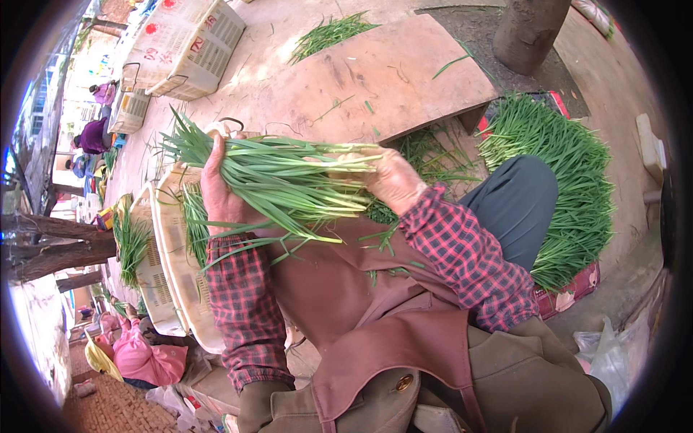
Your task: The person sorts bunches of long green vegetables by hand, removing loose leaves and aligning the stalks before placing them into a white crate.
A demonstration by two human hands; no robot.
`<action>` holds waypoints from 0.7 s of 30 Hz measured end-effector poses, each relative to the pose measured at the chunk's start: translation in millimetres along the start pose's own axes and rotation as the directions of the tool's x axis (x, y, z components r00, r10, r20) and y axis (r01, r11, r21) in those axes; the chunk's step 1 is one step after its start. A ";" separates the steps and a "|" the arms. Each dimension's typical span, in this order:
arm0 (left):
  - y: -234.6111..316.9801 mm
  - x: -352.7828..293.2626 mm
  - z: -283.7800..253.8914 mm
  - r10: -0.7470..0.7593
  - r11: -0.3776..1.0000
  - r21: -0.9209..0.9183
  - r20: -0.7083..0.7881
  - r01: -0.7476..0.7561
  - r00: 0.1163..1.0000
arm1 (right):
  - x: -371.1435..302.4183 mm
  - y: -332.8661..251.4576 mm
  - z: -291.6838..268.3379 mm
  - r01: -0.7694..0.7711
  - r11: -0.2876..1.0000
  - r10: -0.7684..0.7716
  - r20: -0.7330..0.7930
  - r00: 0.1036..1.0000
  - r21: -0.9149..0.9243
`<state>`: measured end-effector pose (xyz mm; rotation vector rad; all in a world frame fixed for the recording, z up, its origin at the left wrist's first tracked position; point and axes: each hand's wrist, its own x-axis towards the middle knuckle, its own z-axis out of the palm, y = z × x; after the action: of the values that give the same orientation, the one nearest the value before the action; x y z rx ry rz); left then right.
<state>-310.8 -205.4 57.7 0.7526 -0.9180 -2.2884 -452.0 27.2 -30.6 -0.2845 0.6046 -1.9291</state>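
Note:
A loose bunch of garlic chives (289, 169) lies across in front of my brown apron (317, 281), green leaves to the left and pale stem ends to the right. My left hand (222, 189) is closed round the leafy part, thumb pointing up. At the stem ends my right hand (395, 180) grips with bent fingers; part of its grasp is hidden behind the stems. Several blades hang down below the bunch. Cut bits of leaf (386, 238) lie on the apron under it.
A low wooden board (361, 86) stands beyond my hands, with a few scraps on it. To the right is a large pile of chives (556, 195) on a red cloth. Plastic crates (167, 252) stand at the left, others (184, 54) farther off. A tree trunk (530, 32) rises behind; people sit at left.

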 end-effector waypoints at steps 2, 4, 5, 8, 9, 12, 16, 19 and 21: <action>10.5 5.3 -15.4 0.047 0.999 0.014 0.004 -0.047 0.999 | -5.8 -8.8 -46.7 0.056 0.976 -0.060 0.011 0.998 0.209; 17.6 6.5 -28.5 0.117 0.992 0.057 -0.008 -0.116 0.993 | -19.7 -20.0 -68.5 0.084 0.996 -0.090 -0.277 0.957 -0.034; 20.3 7.0 -38.2 0.124 0.991 0.055 -0.027 -0.122 0.992 | -27.0 -24.4 -71.5 -0.002 0.961 -0.134 -0.472 0.871 -0.276; 18.5 7.9 -32.5 0.091 0.996 0.012 0.014 -0.091 0.996 | -37.6 -16.8 -66.8 -0.057 0.885 -0.053 -0.222 0.974 -0.462; 17.7 4.9 -31.7 0.094 0.995 0.022 0.012 -0.095 0.995 | -38.6 -14.0 -43.9 -0.080 0.919 0.018 -0.162 0.987 -0.385; 16.4 3.4 -23.2 0.131 0.988 0.085 -0.018 -0.129 0.991 | -35.3 -5.4 -19.7 -0.090 0.915 0.097 -0.001 0.995 -0.394; 7.1 -5.9 -7.2 0.133 0.985 0.105 0.017 -0.134 0.991 | -13.8 11.7 -2.3 -0.252 0.948 0.252 -0.026 0.967 -0.194; 0.0 -6.3 -8.4 0.162 0.979 0.124 -0.008 -0.160 0.987 | -6.2 22.1 11.2 -0.110 0.935 0.088 -0.081 0.993 -0.337; -5.9 -4.2 -8.8 0.222 0.968 0.139 -0.081 -0.209 0.972 | -8.1 21.5 13.3 -0.193 0.948 0.169 -0.115 0.979 -0.253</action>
<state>-303.7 -202.8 49.2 0.7701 -1.0572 -2.0018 -425.6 23.8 -30.2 -0.2973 0.9199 -1.6917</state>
